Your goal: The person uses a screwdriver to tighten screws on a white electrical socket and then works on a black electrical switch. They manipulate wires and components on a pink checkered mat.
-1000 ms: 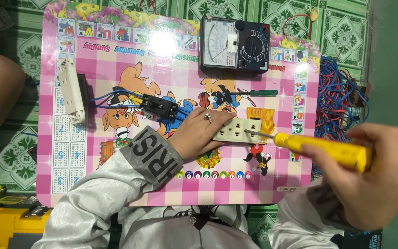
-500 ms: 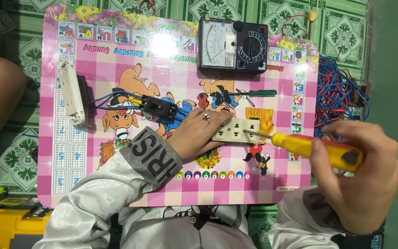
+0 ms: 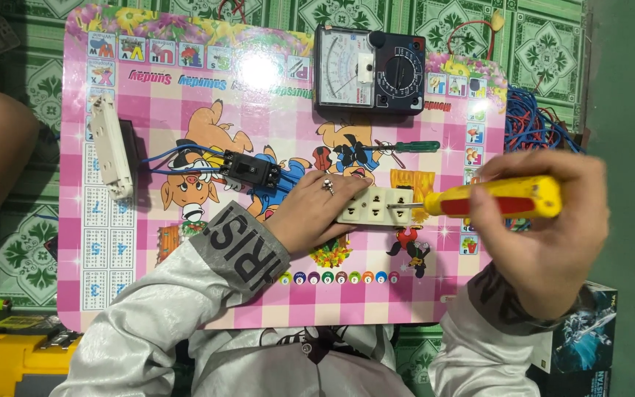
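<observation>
While our left hand (image 3: pixel 314 213) lies flat with its fingers spread loosely over the near-left end of the cream socket strip (image 3: pixel 380 205), our right hand (image 3: pixel 545 228) is closed in a full fist around the yellow-and-red handle of a screwdriver (image 3: pixel 490 198), whose thin shaft runs left so that the tip meets the strip's right end. We judge the strip a light, rigid plastic piece, smooth enough to skid on the glossy board, so pressing down on its flat top, as the left palm does, looks the sound way to steady it; its thin face and small screws seem easy to mar if the tip slips. The strip sits near the middle of the pink cartoon board (image 3: pixel 185 132), slightly right of centre.

From the same head view, we see a black switch block (image 3: pixel 250 170) with blue wires just left of the left hand, touching the sleeve's edge or very nearly. A white socket plate (image 3: pixel 112 147) lies at the board's left edge, well apart. At the far side sits an analogue multimeter (image 3: pixel 369 70), and between it and the strip lies a green-handled screwdriver (image 3: pixel 406 146), close to the working tool's path. A tangle of blue and red wires (image 3: pixel 534 129) crowds the floor just beyond the right hand. A yellow case (image 3: pixel 9 353) rests at the near left.
</observation>
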